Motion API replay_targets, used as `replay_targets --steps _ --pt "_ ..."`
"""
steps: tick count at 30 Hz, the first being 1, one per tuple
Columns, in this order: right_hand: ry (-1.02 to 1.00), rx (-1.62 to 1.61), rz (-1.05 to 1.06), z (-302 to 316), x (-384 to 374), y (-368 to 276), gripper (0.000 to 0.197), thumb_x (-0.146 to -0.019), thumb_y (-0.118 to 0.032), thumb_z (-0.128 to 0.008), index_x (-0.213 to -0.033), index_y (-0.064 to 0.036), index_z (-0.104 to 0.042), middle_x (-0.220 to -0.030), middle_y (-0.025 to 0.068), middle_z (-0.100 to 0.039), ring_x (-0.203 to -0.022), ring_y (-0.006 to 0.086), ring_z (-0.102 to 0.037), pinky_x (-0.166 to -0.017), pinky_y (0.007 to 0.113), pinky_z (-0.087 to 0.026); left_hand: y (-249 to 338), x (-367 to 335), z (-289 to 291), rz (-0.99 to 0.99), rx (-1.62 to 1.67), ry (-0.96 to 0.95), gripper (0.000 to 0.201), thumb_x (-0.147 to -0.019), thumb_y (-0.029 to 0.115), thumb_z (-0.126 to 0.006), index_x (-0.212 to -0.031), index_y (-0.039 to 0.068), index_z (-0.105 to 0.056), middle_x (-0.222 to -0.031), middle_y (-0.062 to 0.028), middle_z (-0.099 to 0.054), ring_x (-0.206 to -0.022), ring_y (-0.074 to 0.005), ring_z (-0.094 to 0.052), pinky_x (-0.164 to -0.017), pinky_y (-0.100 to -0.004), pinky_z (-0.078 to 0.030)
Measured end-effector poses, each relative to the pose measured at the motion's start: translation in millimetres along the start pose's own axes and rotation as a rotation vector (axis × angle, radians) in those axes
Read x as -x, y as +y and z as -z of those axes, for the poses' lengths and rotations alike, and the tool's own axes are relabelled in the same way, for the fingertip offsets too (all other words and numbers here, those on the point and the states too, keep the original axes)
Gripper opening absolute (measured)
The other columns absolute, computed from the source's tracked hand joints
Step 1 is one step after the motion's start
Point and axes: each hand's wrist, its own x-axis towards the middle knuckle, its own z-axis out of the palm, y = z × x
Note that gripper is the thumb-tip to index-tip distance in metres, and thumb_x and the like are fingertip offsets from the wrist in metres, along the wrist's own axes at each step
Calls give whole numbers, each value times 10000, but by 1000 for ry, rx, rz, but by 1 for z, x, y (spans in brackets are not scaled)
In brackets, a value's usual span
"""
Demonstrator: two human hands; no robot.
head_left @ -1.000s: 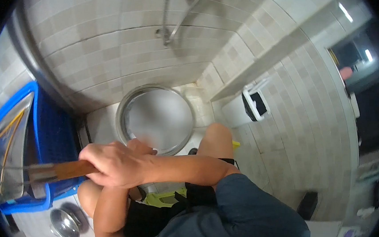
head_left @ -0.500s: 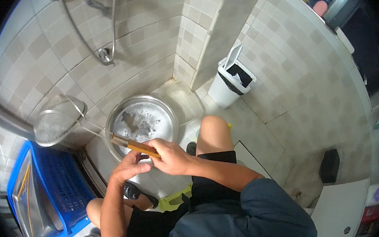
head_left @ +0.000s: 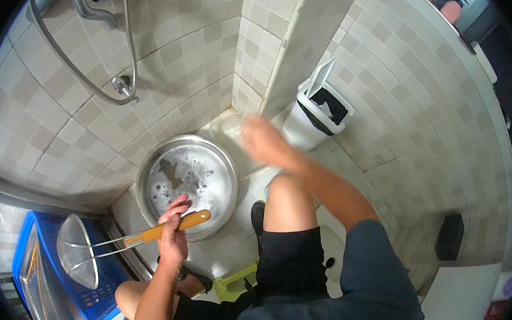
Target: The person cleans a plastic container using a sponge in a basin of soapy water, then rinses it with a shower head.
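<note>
My left hand (head_left: pixel 173 238) grips a mesh strainer (head_left: pixel 76 251) by its orange-brown handle (head_left: pixel 166 227). The strainer's wire mesh bowl hangs off to the left, over a blue basket. Just beyond the left hand, a large metal basin (head_left: pixel 190 141) on the floor holds foamy, sudsy water with dark specks. My right hand (head_left: pixel 262 140) is off the strainer, raised to the right of the basin, in front of a pale tub-like container (head_left: pixel 227 125) by the wall. Motion blurs its fingers, and I cannot make out anything in them.
At the lower left stands a blue plastic basket (head_left: pixel 80 293) with metal pans or trays in it. A white trash bin (head_left: pixel 304 126), lid raised, is by the right wall. A shower hose (head_left: pixel 66 55) loops down the left wall. A green stool (head_left: pixel 235 283) is beneath me.
My right hand has let go of the strainer handle and swung up and right. The strainer has dropped lower and turned, its bowl now over the basket, still in my left hand.
</note>
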Motion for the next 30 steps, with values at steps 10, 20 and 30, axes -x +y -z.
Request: replay_targets --steps 10,20,30 --pt "-290 769 -543 70 -59 225 375 -910 -169 -608 -1245 -1 -609 -1334 213 -598 -1097 398 -683 -905 475 -570 -4 -26 18 33 -82 154 341 -1023 267 -533 -1119 -24 -680 -1367 -201 -590 -1232 -312 -585 -999 -437 -510" --pt "-375 776 -885 63 56 244 436 -941 -200 -561 -1285 68 -557 -1185 242 -686 -1082 344 -708 -845 457 -589 1 -36 10 87 -102 54 344 -1012 258 -512 -1117 -26 -677 -1369 -234 -568 -1242 -325 -576 -992 -439 -520" --pt "-138 594 -708 94 70 188 288 -892 -139 -596 -1130 16 -550 -1010 203 -701 -959 409 -700 -861 505 -567 -18 -30 -6 122 -87 -25 347 -994 250 -535 -1108 -46 -676 -1345 -222 -580 -1237 -320 -569 -1023 -453 -499"
